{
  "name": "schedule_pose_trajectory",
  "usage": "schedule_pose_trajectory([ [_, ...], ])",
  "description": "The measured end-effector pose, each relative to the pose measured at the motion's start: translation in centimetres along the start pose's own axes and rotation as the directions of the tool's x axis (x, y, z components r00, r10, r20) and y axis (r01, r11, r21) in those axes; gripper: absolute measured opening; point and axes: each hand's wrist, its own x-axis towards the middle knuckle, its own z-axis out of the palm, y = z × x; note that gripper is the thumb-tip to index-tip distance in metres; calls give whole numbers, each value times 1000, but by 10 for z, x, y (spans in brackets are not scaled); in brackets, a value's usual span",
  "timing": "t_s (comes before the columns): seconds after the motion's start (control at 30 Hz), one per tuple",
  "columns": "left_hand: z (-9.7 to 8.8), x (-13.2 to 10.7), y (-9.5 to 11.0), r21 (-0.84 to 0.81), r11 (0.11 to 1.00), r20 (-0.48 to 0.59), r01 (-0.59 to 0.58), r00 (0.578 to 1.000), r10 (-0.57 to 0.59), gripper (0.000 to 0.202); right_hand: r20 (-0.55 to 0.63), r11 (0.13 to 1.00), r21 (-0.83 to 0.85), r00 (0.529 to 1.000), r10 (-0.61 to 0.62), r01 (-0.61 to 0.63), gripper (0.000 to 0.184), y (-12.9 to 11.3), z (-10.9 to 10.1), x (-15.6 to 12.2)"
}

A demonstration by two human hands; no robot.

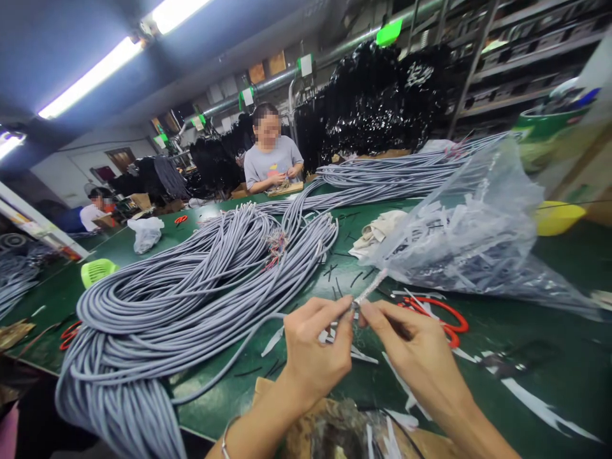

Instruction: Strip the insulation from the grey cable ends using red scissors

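Observation:
My left hand pinches a grey cable close to its stripped end. The cable's grey jacket runs off to the left behind my hand toward the big bundle. A silvery braided length sticks up beyond my fingertips, slanting away to the right. My right hand closes its thumb and fingers on the same spot, touching the base of the braid; its fingertips partly hide the join. Red-handled scissors lie just behind my right hand. The large coiled bundle of grey cables spreads to the left of my hands.
A clear plastic bag of white scraps stands at the right, beside a crumpled cloth. White strips and short black pieces litter the green table. A light-green basket sits at left. Across the table, a co-worker handles something small.

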Motion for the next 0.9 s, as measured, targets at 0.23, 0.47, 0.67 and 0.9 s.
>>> schedule_pose_trajectory([
  [0.23,-3,0,4,53,989,52,136,989,-139,23,-172,866,-372,892,-418,334,24,-1,6,-7],
  [0.47,-1,-3,-2,107,994,31,-22,999,19,23,-199,913,-320,924,-327,254,22,0,8,-2],
  [0.67,2,4,-15,45,939,91,342,934,-345,19,-127,793,-307,803,-583,527,17,-6,6,-10],
  [0.9,2,4,-16,-70,943,7,327,945,-327,17,-226,861,-492,936,-270,130,30,6,-5,5],
])
